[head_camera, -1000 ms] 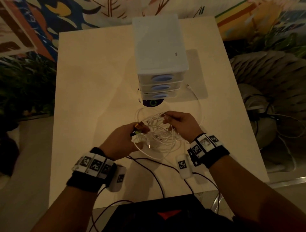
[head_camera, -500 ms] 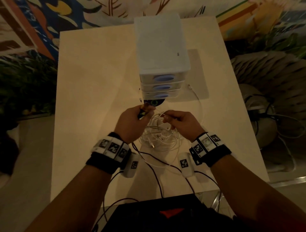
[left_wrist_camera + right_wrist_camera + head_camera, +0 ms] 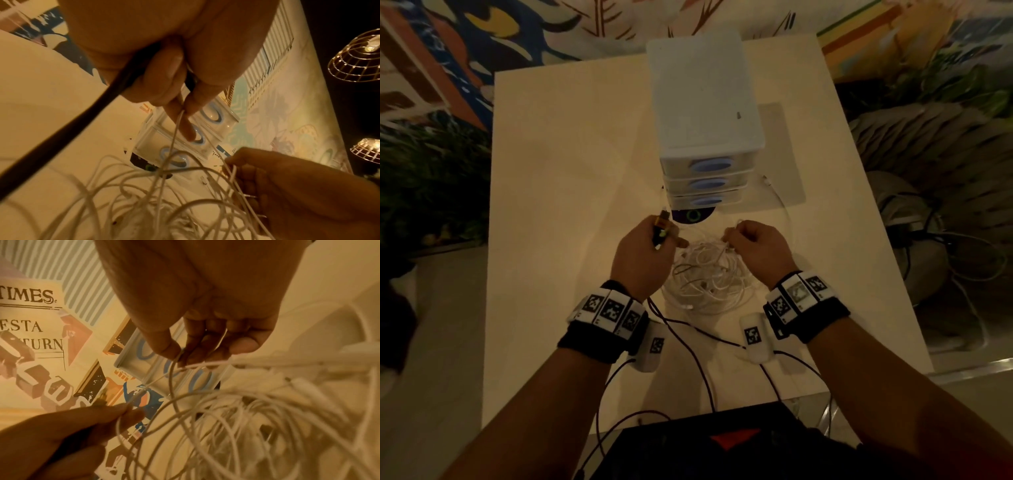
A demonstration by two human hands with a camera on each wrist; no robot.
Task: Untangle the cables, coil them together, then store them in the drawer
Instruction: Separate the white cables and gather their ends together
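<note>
1. Head view: left hand (image 3: 645,255) pinches a cable end (image 3: 662,226) just near the drawers (image 3: 703,183).
2. Right hand (image 3: 755,251) pinches white strands.
3. The cables (image 3: 705,284) lie tangled on the desk (image 3: 571,192) between both hands.

White three-drawer plastic unit (image 3: 705,113) stood at table (image 3: 571,164) far-centre, drawers facing the person. White tangled cable bundle (image 3: 705,281) lay on the table just before it, between left hand (image 3: 645,255) and right hand (image 3: 758,251).
</note>
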